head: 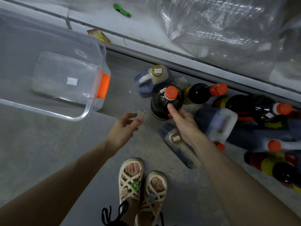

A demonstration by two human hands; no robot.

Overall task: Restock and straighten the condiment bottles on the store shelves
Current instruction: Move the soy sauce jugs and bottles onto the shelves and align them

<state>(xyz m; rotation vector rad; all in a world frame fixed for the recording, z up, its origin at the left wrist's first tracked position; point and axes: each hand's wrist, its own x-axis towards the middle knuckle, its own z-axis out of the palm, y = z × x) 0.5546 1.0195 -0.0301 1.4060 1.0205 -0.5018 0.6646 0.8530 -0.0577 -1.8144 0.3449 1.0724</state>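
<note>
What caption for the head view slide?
Right hand grips a round dark bottle with an orange cap standing on the grey floor; open left hand hovers near a clear plastic bin.

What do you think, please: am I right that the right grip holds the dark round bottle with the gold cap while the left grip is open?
Not quite: in the head view the cap on that dark round bottle is orange, not gold. The right grip does hold it, and the left grip is open.
</note>
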